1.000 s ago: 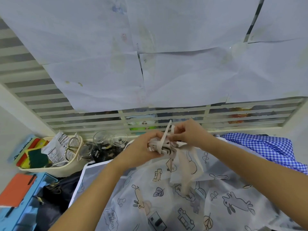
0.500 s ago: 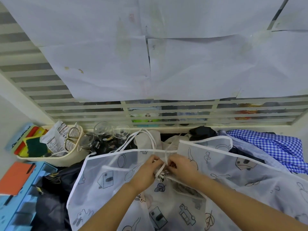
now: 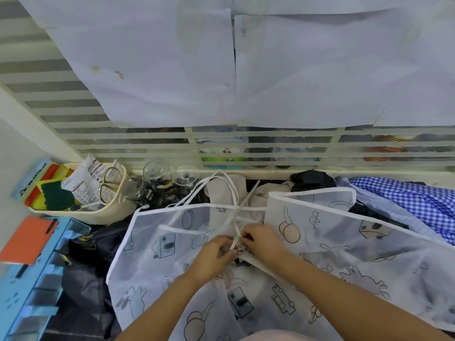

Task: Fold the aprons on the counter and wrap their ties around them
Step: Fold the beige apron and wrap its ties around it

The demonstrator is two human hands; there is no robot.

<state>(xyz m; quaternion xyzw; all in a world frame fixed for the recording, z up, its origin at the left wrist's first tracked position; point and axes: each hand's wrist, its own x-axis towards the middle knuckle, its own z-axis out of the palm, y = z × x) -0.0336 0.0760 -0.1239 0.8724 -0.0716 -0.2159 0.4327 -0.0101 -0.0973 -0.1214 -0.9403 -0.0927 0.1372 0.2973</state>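
A translucent white apron [image 3: 172,247] printed with houses, rabbits and pans lies spread over the counter in front of me. Its white ties [image 3: 229,193] run in loops from the top hem toward the back. My left hand [image 3: 216,254] and my right hand [image 3: 263,239] meet at the apron's middle, both pinching a white tie over a small bunched bundle of fabric [image 3: 240,258]. The bundle is mostly hidden under my fingers. A blue checked apron [image 3: 403,203] lies crumpled at the right.
A cream basket [image 3: 81,212] holds scissors, sponges and a packet at the left. Glass jars [image 3: 157,183] stand beside it. A blue organiser [image 3: 29,286] with an orange notebook [image 3: 24,239] sits at far left. Dark cloth [image 3: 83,279] lies under the apron. A slatted window runs behind.
My hands came down from chest height to the counter with the tie and bundle. The printed apron now lies spread flat, and my view tilted downward.
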